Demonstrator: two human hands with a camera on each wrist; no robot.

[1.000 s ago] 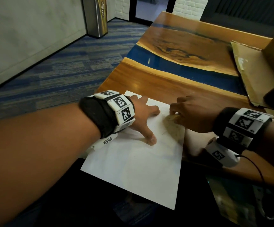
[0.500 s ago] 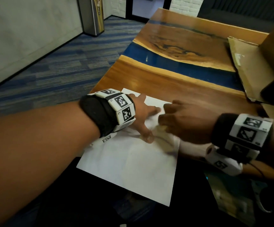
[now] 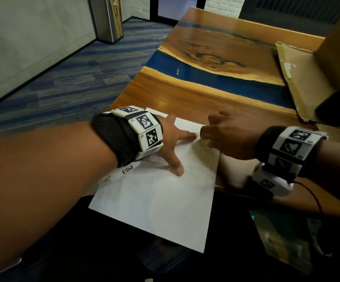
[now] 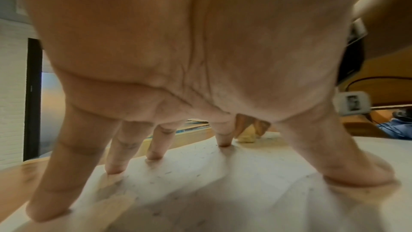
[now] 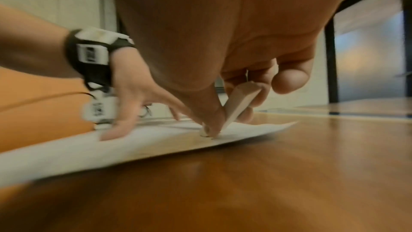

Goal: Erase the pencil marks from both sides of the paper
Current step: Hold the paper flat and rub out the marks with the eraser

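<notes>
Paper long axis running away from viewer, left grip splayed flat, right grip pinching eraser.

You see a white paper, a cream eraser, and an orange-brown table (with one deep blue band).

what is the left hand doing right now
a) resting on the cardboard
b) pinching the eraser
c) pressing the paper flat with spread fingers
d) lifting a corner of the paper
c: the left hand has its fingers spread and straight, tips planted on the paper, while the right hand holds the eraser against the sheet.
</notes>
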